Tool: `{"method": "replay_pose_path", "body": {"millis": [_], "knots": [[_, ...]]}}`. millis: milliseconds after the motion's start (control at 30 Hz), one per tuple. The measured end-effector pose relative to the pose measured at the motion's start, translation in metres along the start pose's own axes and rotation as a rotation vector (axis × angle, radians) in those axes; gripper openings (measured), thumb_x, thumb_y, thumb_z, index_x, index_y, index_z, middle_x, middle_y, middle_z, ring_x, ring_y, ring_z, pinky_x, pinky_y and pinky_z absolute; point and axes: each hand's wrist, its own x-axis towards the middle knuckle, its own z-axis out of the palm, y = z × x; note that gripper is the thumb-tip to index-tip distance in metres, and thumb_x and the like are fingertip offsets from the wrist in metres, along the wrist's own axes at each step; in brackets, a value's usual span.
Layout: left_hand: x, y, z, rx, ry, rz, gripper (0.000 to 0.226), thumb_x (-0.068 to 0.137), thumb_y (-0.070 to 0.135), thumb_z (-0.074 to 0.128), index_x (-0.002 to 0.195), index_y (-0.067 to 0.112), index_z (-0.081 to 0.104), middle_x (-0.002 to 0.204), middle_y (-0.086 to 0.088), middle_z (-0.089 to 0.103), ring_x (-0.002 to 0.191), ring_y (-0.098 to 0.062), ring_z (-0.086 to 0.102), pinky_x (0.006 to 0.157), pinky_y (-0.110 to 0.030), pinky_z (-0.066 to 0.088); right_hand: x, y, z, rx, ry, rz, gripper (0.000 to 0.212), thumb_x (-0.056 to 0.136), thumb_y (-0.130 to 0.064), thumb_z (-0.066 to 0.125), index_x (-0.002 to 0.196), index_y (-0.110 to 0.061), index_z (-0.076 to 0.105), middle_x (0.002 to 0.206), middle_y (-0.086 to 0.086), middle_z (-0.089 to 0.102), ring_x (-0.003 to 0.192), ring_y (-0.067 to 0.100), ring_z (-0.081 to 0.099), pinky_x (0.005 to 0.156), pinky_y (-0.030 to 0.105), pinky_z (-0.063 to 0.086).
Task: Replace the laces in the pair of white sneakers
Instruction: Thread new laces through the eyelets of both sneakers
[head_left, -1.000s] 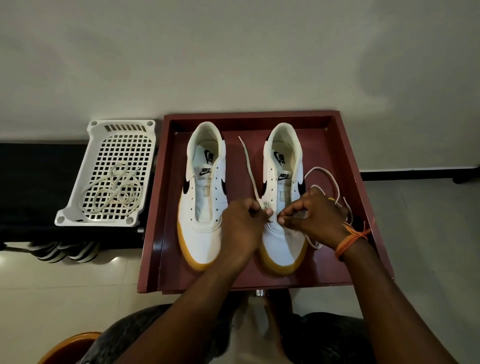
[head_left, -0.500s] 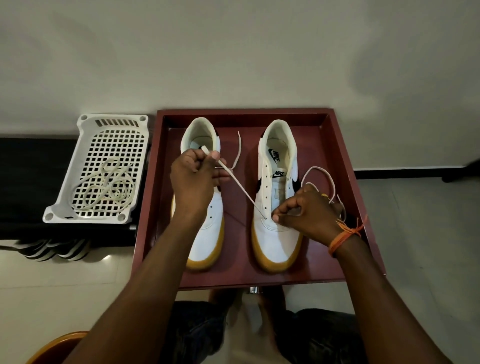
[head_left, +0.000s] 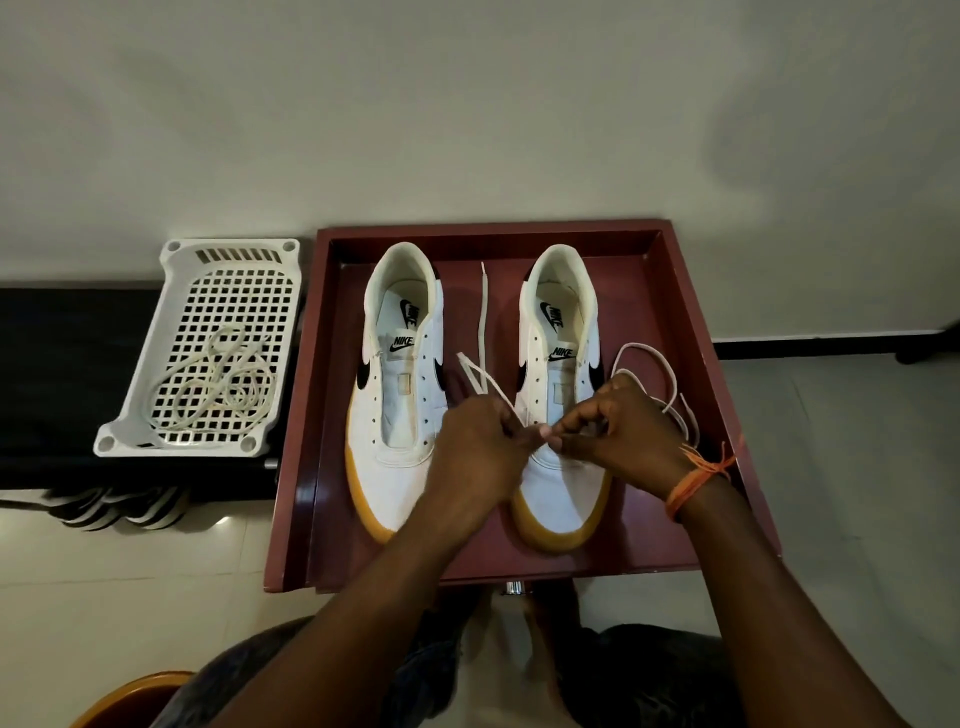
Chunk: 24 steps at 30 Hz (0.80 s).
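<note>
Two white sneakers with gum soles stand side by side in a dark red tray (head_left: 691, 332), toes toward me. The left sneaker (head_left: 400, 395) has bare eyelets. Over the lowest eyelets of the right sneaker (head_left: 558, 364) my two hands meet. My left hand (head_left: 480, 449) pinches the white lace (head_left: 483, 332), whose free end lies between the shoes. My right hand (head_left: 621, 441) pinches at the right sneaker's eyelet row; the lace's other end loops on the tray to its right. The threading point is hidden by my fingers.
A white perforated plastic basket (head_left: 182, 260) with a coiled cream lace (head_left: 218, 384) sits left of the tray on a black bench. Striped shoes lie under the bench. The wall is just behind the tray. My knees are below the tray's front edge.
My left hand, which had pulled the lace up over the left sneaker, has come back down to the right sneaker's lower eyelets. The lace has gone slack between the shoes.
</note>
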Motion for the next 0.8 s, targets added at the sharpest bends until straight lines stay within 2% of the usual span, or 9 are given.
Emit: {"method": "replay_pose_path", "body": {"millis": [133,233,267,400,467,500,567,700,800], "knots": [[0.008,-0.008,0.010,-0.078,0.109,0.020,0.029,0.085,0.018,0.075,0.068,0.000,0.060,0.064,-0.017,0.066,0.063,-0.030,0.069,0.061,-0.051,0.059,-0.001,-0.002,-0.001,-0.009,-0.018,0.030,0.004,0.076,-0.033,0.081,0.078,-0.032,0.078,0.083,-0.003,0.064,0.091,0.011,0.046,0.073,0.026,0.038],[0.011,-0.004,0.002,-0.157,0.100,0.051,0.024,0.090,0.010,0.069,0.071,-0.006,0.065,0.066,-0.012,0.070,0.054,-0.007,0.066,0.052,-0.027,0.054,-0.001,-0.003,-0.003,-0.010,-0.023,0.031,0.005,0.076,-0.033,0.081,0.080,-0.033,0.077,0.086,-0.003,0.064,0.092,0.010,0.046,0.075,0.026,0.039],[0.011,0.000,-0.001,-0.216,0.104,0.073,0.022,0.091,0.011,0.068,0.074,-0.003,0.069,0.069,-0.009,0.072,0.056,-0.006,0.067,0.053,-0.024,0.052,-0.002,-0.003,-0.003,-0.009,-0.025,0.036,0.005,0.076,-0.034,0.081,0.080,-0.033,0.077,0.086,-0.003,0.065,0.092,0.010,0.046,0.075,0.027,0.040],[0.017,0.017,-0.022,-0.440,0.286,0.232,0.018,0.092,0.017,0.069,0.075,0.009,0.072,0.074,-0.005,0.074,0.066,-0.023,0.071,0.064,-0.040,0.058,-0.001,-0.003,-0.003,0.021,-0.038,0.043,0.006,0.075,-0.036,0.081,0.079,-0.033,0.078,0.084,-0.006,0.070,0.094,0.014,0.056,0.079,0.033,0.051],[0.019,0.025,-0.042,-0.582,0.351,0.288,0.015,0.093,0.014,0.067,0.080,0.009,0.072,0.077,-0.008,0.074,0.070,-0.025,0.072,0.066,-0.037,0.059,-0.003,-0.006,-0.005,0.012,-0.039,0.050,0.007,0.076,-0.032,0.081,0.083,-0.029,0.079,0.088,-0.004,0.070,0.094,0.008,0.051,0.076,0.017,0.043],[0.018,0.030,-0.051,-0.627,0.360,0.308,0.014,0.094,0.014,0.066,0.084,0.007,0.072,0.079,-0.011,0.074,0.074,-0.027,0.073,0.068,-0.034,0.059,-0.003,-0.007,-0.005,-0.001,-0.035,0.064,0.008,0.077,-0.031,0.081,0.084,-0.028,0.079,0.090,-0.002,0.068,0.094,0.007,0.047,0.072,0.012,0.037],[0.014,0.037,-0.062,-0.687,0.355,0.341,0.015,0.095,0.015,0.064,0.091,0.001,0.071,0.085,-0.015,0.074,0.080,-0.028,0.074,0.070,-0.032,0.059,-0.003,-0.007,-0.005,-0.006,-0.030,0.079,0.007,0.076,-0.031,0.082,0.083,-0.030,0.078,0.095,0.001,0.066,0.096,0.009,0.047,0.070,0.013,0.034],[0.009,0.048,-0.065,-0.703,0.326,0.359,0.019,0.094,0.015,0.065,0.093,-0.004,0.069,0.087,-0.017,0.073,0.081,-0.029,0.074,0.072,-0.036,0.059,-0.002,-0.008,-0.003,-0.003,-0.042,0.109,0.012,0.073,-0.035,0.083,0.071,-0.040,0.073,0.096,0.004,0.065,0.090,0.012,0.058,0.072,0.024,0.048],[0.011,0.039,-0.057,-0.570,0.260,0.247,0.019,0.094,0.018,0.066,0.086,0.001,0.069,0.075,-0.010,0.073,0.068,-0.023,0.072,0.068,-0.040,0.057,-0.005,-0.016,-0.005,-0.040,-0.020,0.135,0.009,0.074,-0.036,0.082,0.072,-0.037,0.074,0.099,0.004,0.065,0.086,0.012,0.060,0.074,0.026,0.051]]}}
